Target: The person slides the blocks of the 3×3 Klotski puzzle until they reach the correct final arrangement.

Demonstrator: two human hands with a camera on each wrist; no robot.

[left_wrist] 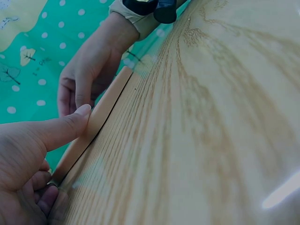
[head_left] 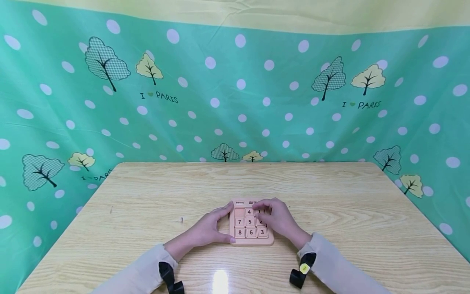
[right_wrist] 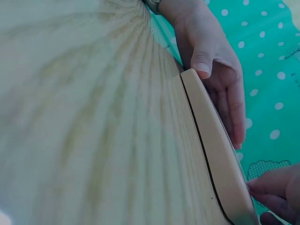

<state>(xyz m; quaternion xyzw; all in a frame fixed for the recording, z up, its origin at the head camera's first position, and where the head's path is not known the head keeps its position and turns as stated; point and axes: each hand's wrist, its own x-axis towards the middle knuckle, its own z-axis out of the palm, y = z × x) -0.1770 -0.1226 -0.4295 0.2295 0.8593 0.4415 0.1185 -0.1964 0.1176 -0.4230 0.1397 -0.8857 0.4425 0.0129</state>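
A pink number sliding puzzle [head_left: 253, 242] lies flat on the table, its tiles numbered 1 to 8 and its top-left slot bare. Along its left side, my left hand [head_left: 208, 230] grips the frame, thumb at the near-left corner and fingers up by the far-left corner. My right hand [head_left: 280, 219] bends over the right column, thumb and index finger at the tiles 1 and 2, which it partly hides. In the left wrist view the left thumb [left_wrist: 70, 126] presses the edge of the puzzle. The right wrist view shows the puzzle's side wall [right_wrist: 213, 145], with the right fingertips at its top.
The wooden table [head_left: 165, 183] reaches back to a green dotted curtain [head_left: 191, 94] printed with trees. A small mark [head_left: 181, 220] shows on the tabletop left of the puzzle. Black straps [head_left: 302, 269] hang from both wrists.
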